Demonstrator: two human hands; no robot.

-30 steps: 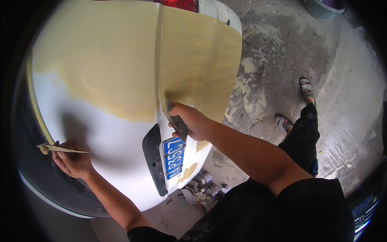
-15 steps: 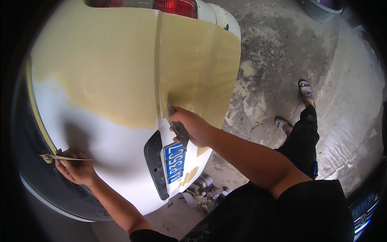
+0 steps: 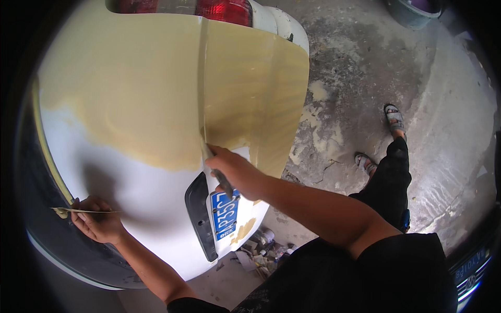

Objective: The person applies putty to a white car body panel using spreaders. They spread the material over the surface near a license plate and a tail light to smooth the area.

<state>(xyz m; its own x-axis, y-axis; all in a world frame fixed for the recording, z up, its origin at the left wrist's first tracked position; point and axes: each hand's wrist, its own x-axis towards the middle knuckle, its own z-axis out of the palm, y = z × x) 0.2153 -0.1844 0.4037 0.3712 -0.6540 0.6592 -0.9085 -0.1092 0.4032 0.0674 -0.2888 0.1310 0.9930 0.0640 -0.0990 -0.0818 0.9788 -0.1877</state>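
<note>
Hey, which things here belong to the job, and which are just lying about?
In use:
flat scraper, in the right hand
thin flat piece, in the left hand
tan-coated car panel

Lying about:
grey tub, top right
jumbled clutter on the floor

The tan coating (image 3: 141, 94) looks smooth and matt.

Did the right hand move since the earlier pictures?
Yes, the right hand has moved left in the picture, judged against the black trim piece.
</note>
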